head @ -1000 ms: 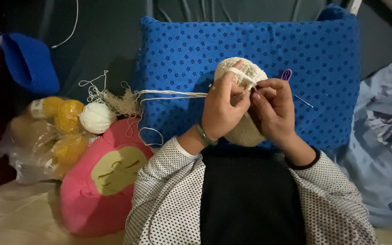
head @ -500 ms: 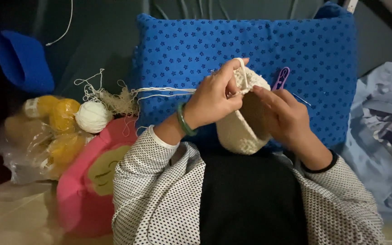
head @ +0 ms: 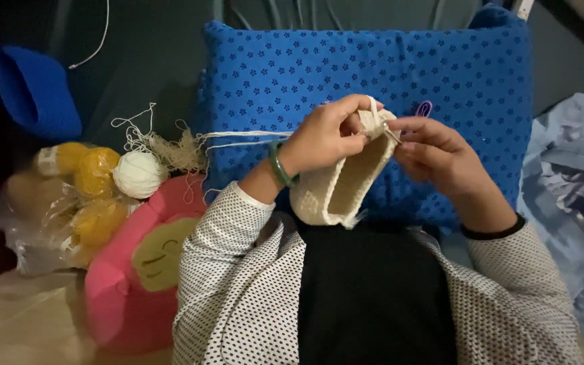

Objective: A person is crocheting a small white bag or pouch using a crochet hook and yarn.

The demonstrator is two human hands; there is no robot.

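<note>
Both hands hold a cream crochet piece (head: 336, 186) up in front of the blue pillow (head: 454, 74). The left hand (head: 326, 138) pinches its top edge. The right hand (head: 434, 155) pinches a hook (head: 424, 109). A white yarn ball (head: 139, 174) sits far left.

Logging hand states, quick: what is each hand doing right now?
Left hand: closed, pinching the cream crochet piece at its top edge.
Right hand: closed on the same piece's edge.
</note>
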